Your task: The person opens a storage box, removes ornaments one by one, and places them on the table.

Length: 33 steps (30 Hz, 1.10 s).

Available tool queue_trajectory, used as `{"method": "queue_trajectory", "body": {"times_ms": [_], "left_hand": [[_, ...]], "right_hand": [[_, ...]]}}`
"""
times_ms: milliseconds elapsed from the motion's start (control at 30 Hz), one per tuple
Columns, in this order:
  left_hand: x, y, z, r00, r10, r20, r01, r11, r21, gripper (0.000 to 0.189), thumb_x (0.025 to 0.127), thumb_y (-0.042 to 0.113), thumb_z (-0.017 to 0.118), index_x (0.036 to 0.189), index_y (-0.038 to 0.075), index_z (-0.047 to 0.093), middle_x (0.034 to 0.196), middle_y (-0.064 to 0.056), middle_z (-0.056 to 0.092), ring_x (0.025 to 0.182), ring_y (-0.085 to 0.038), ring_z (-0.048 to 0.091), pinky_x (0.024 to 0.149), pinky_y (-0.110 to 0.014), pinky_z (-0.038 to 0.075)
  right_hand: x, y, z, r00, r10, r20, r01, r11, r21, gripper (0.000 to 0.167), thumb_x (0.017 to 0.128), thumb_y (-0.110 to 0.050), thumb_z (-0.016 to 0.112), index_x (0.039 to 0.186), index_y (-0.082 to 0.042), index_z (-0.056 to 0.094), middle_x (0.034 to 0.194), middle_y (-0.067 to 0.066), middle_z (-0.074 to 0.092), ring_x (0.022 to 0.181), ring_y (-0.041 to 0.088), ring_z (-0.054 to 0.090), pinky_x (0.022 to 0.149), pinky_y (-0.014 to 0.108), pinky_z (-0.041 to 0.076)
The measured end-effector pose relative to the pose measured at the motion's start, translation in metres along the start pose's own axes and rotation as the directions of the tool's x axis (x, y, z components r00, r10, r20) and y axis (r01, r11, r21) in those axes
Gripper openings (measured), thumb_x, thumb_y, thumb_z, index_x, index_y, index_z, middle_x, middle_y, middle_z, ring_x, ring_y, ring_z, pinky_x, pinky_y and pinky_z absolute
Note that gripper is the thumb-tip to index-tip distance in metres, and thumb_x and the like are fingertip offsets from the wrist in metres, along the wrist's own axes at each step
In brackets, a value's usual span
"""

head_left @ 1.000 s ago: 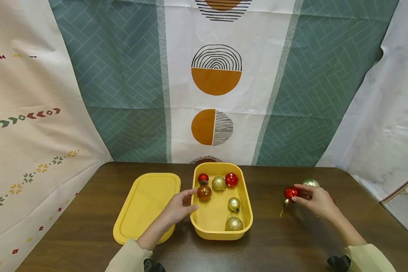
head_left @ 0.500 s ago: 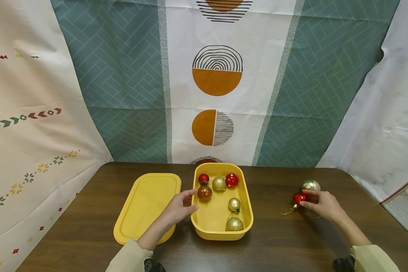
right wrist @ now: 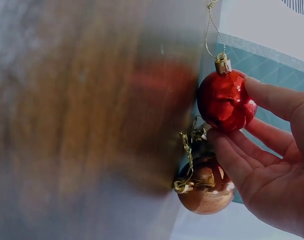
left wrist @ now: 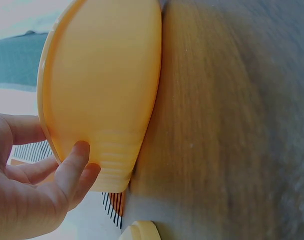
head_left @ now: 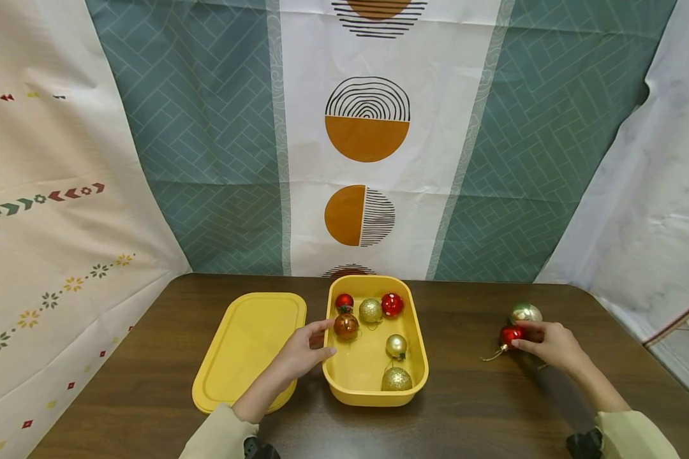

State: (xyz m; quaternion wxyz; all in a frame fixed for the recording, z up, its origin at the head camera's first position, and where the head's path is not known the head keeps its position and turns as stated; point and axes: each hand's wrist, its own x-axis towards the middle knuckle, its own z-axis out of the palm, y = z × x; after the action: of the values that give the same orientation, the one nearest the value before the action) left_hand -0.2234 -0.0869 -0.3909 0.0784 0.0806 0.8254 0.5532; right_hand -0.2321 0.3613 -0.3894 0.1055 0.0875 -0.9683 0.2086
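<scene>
On the right of the table my right hand (head_left: 554,347) pinches a shiny red Christmas bauble (right wrist: 226,100) between thumb and fingers. Its gold cap and string point away from the hand. A copper bauble (right wrist: 206,192) sits close by the fingers in the right wrist view; the hand hides it in the head view. Just behind is a pale gold bauble (head_left: 526,312). My left hand (head_left: 301,350) holds the left rim of a yellow plastic box (head_left: 350,389), some fingers against its outer wall (left wrist: 102,75). Inside lie several red, gold and amber baubles.
A yellow lid (head_left: 247,350) lies flat left of the box, partly behind the left forearm. The dark wooden table (head_left: 453,395) ends at a patterned cloth backdrop (head_left: 367,223), with more cloth at both sides.
My right hand has moved to the right with the red bauble, close to the pale gold one. The left hand stays at the box rim.
</scene>
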Motion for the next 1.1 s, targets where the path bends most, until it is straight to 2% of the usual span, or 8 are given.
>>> {"method": "queue_trajectory", "body": {"times_ms": [433,733,933,1100], "left_hand": [[-0.001,0.0,0.0,1.0,0.02,-0.002,-0.02,1.0,-0.004,0.05,0.083,0.003,0.063,0.13,0.0,0.047,0.127,-0.022,0.049,0.113,-0.038,0.048,0.086,-0.044,0.047],[0.001,-0.003,0.0,1.0,0.019,0.007,-0.019,1.0,-0.01,0.049,0.083,0.003,0.062,0.13,0.001,0.047,0.128,-0.021,0.049,0.115,-0.038,0.047,0.088,-0.044,0.046],[0.001,-0.002,-0.001,1.0,0.02,0.012,-0.02,1.0,-0.022,0.049,0.084,0.003,0.062,0.13,0.0,0.046,0.129,-0.022,0.047,0.116,-0.038,0.047,0.086,-0.042,0.048],[0.0,-0.002,0.0,1.0,0.021,0.01,-0.021,0.999,-0.032,0.05,0.083,0.003,0.062,0.13,0.0,0.046,0.129,-0.022,0.047,0.115,-0.038,0.047,0.084,-0.041,0.049]], "right_hand": [[0.001,0.0,0.0,0.999,0.046,0.022,-0.047,0.999,0.023,0.046,0.072,-0.022,0.076,0.106,0.006,0.063,0.087,0.024,0.067,0.083,0.037,0.063,0.065,0.043,0.046],[-0.003,-0.006,-0.006,0.998,0.053,0.012,-0.054,0.997,0.053,0.049,0.074,-0.02,0.074,0.109,0.011,0.059,0.091,0.025,0.066,0.09,0.041,0.061,0.075,0.052,0.046],[-0.003,-0.015,-0.015,0.999,0.03,-0.016,-0.029,0.999,0.042,0.05,0.075,-0.021,0.074,0.109,0.012,0.058,0.095,0.029,0.064,0.085,0.038,0.063,0.069,0.045,0.05],[0.0,-0.032,-0.018,0.999,-0.013,-0.042,0.016,0.998,0.066,0.049,0.076,-0.021,0.073,0.113,0.008,0.058,0.103,0.027,0.063,0.089,0.038,0.063,0.072,0.046,0.05]]}}
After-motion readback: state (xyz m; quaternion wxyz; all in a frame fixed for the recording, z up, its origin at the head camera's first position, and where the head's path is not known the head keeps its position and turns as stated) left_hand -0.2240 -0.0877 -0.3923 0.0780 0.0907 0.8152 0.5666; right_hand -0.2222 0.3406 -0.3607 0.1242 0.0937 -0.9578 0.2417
